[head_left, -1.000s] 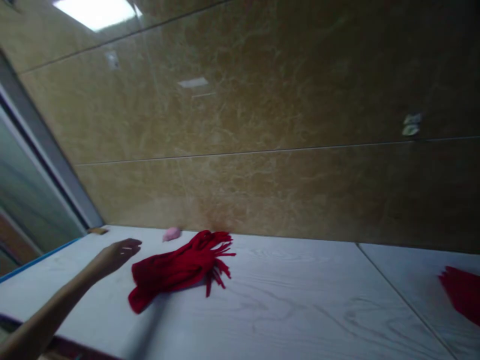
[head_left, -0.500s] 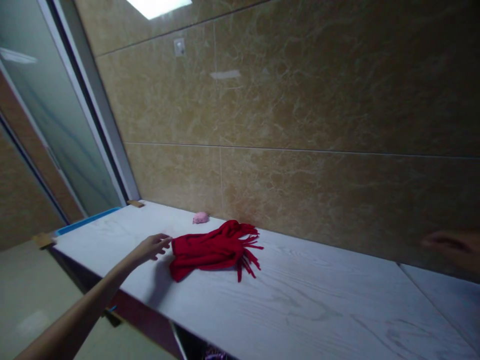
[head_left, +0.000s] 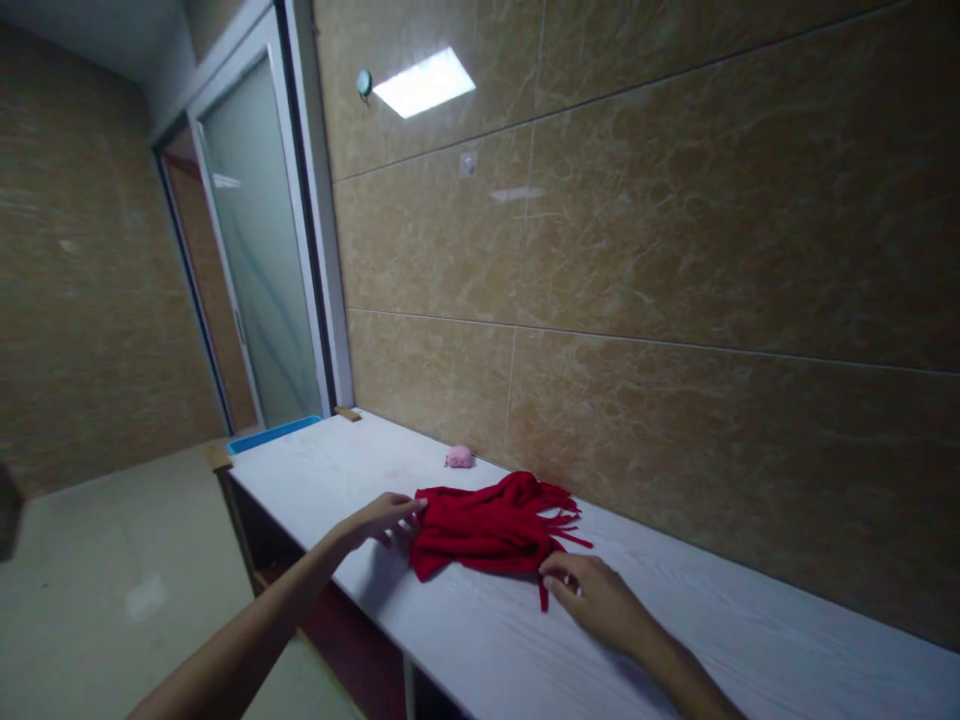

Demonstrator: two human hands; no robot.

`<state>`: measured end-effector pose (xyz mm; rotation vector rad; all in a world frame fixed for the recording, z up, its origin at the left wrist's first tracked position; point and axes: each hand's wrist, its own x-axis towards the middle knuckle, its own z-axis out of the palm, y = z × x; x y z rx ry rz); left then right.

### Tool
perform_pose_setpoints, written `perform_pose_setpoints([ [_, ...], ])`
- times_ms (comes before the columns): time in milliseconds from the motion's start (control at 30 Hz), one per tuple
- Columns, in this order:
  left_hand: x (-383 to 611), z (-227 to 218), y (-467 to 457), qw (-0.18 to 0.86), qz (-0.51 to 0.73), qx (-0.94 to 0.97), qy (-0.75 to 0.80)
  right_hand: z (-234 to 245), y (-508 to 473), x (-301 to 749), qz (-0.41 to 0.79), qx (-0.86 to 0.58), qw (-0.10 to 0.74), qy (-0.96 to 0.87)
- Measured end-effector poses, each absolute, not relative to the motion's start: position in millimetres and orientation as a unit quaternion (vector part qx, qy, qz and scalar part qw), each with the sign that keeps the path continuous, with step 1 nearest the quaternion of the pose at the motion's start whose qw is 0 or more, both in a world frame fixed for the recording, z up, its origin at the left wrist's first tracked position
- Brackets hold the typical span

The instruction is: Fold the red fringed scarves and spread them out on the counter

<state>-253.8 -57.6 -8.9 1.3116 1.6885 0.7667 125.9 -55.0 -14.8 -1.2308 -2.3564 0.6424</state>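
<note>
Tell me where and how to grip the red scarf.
Probably best at both ends: left hand on the plain end, right hand on the fringed end, each from its own side. The red scarf lies lengthwise between the hands, and the wall stands close behind it.

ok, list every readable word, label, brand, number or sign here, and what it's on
No readable text anywhere.
Red scarf, white table, blue tray: no lettering visible.
Pink item, wall plate, round green thing on the wall: too small to tell if marked.
</note>
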Motion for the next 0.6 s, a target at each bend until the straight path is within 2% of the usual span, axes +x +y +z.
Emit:
perform_pose_setpoints([
  [133, -226, -3, -29, 0.412, 0.345, 0.575, 0.618, -35, -68, 132, 0.255, -0.462, 0.203, -0.825],
  [300, -146, 39, -5, 0.446, 0.401, 0.650, 0.468, -8, -65, 168, 0.379, -0.453, 0.264, -0.763],
  [467, -2, 69, -16, 0.488, 0.428, 0.687, 0.327, 9, -72, 215, 0.528, -0.453, 0.411, -0.589],
  [533, 61, 70, -28, 0.482, 0.436, 0.720, 0.242, 1, -79, 241, 0.526, -0.441, 0.467, -0.558],
  [600, 114, 68, -44, 0.466, 0.386, 0.777, 0.174, -13, -88, 268, 0.493, -0.464, 0.498, -0.542],
])
